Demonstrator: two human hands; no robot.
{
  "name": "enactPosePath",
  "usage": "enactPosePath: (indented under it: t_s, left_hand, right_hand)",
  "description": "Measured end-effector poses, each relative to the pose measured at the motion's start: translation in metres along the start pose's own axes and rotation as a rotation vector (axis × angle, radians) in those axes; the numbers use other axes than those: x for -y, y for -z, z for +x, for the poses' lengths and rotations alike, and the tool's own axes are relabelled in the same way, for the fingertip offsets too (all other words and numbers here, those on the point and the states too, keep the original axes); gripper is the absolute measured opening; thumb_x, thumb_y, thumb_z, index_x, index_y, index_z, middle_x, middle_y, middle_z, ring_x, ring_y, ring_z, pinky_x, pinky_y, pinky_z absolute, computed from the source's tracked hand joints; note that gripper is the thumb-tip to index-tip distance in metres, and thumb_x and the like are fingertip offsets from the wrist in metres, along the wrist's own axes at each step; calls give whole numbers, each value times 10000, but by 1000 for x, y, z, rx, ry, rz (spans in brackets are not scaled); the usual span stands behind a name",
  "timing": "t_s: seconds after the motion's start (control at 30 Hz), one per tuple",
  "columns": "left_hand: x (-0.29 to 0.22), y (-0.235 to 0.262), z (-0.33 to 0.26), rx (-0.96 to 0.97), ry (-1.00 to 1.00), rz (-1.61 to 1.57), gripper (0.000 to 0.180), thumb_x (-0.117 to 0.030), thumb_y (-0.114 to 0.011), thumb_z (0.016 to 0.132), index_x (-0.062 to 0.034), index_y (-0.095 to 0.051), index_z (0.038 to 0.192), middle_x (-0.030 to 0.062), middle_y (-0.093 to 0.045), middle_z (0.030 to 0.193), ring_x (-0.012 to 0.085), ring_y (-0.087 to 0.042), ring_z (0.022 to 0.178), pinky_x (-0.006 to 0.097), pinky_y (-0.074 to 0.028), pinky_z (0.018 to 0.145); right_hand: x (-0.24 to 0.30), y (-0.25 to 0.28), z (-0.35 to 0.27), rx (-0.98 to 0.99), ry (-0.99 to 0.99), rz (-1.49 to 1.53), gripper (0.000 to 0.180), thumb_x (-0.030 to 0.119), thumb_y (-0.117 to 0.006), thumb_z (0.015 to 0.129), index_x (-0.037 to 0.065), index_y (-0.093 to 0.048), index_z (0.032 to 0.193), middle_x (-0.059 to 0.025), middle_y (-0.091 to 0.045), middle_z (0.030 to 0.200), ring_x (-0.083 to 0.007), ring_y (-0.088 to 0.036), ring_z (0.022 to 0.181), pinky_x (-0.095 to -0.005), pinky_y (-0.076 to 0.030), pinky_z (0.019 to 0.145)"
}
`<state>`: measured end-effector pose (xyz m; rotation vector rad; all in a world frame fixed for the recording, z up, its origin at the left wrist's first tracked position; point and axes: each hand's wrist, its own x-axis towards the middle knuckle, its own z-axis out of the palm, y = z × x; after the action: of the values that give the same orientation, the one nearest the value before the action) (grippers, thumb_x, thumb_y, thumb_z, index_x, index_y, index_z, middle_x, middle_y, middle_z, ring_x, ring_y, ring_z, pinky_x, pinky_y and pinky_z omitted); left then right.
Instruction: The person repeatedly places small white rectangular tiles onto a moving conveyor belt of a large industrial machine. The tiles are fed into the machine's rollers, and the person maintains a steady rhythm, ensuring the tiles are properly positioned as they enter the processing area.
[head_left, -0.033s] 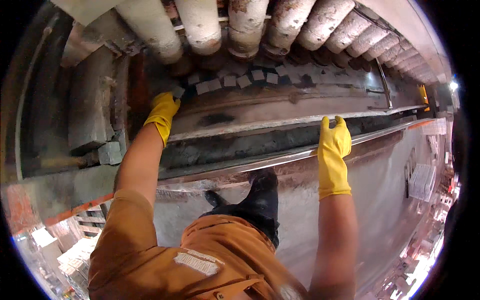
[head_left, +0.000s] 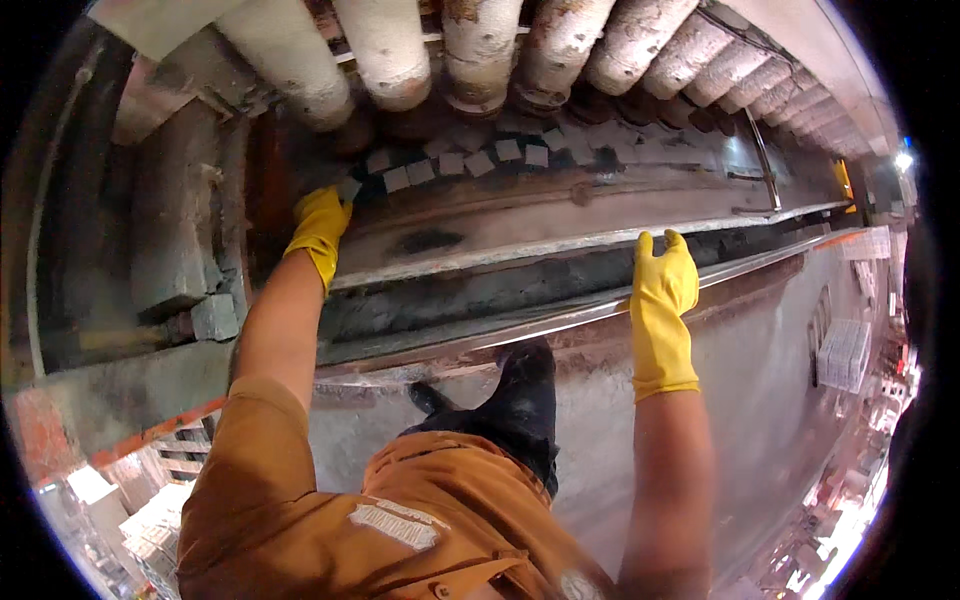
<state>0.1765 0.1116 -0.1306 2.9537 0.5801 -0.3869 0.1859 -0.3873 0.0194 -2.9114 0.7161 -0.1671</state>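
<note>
Left hand [head_left: 319, 222]: in the head view, yellow-gloved, fingers bent, with the tips at a small grey square [head_left: 349, 188]; whether they grip it or only touch it, I cannot tell.
Right hand [head_left: 665, 280]: yellow-gloved, thumb and finger raised and parted with a gap between them, holding nothing that shows; it is over the front edge of the ledge, near the metal rail [head_left: 560, 324].
Pale squares [head_left: 421, 172]: lying in an uneven row on the wet ledge [head_left: 540, 205], to the right of the grey square, some tilted.
Thick pipes [head_left: 482, 55]: lined up behind the row.
Trough [head_left: 450, 295]: dark, between ledge and rail.
Block [head_left: 214, 318]: grey, left of the left forearm.
</note>
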Motion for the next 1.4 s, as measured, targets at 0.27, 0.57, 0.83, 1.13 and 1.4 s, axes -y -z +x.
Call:
enactPosePath:
  t_s: [0.27,0.57,0.83,1.13,1.4]
  left_hand:
    - [6,-55,20,-232,-37,106,450,-372,-623,943,-146,-626,1333,179,-639,1334,429,-646,1133,549,-528,928]
    - [-5,-43,17,1,-151,26,536,-306,-600,944,-261,-543,1476,187,-444,1576,425,-488,1381,499,-449,1106]
    - [-10,-36,3,-73,-229,-75,548,-303,-629,917,-233,-562,1456,229,-454,1562,403,-463,1416,478,-395,1162]
    - [65,-52,14,-211,-56,26,586,-304,-630,912,-87,-539,1449,241,-498,1498,463,-519,1310,512,-434,1101]
    - [17,-49,0,-49,63,140,528,-368,-674,906,-96,-633,1357,225,-577,1421,416,-561,1292,500,-462,1074]
  right_hand:
    - [8,0,-5,20,23,11,618,532,-679,884,126,-668,1349,-178,-737,1188,-353,-693,1114,-464,-515,955]
    - [-3,-3,-4,19,16,20,592,521,-682,887,127,-677,1330,-182,-742,1163,-358,-701,1087,-467,-519,938]
    - [-7,-9,1,-6,28,21,577,512,-682,895,124,-683,1321,-177,-744,1163,-354,-705,1077,-470,-525,931]
    - [-4,-5,-5,26,15,29,577,498,-681,896,93,-687,1307,-192,-733,1188,-367,-695,1104,-470,-522,950]
    - [-6,-2,1,0,50,2,580,489,-681,899,79,-684,1309,-200,-732,1187,-373,-690,1112,-471,-519,956]
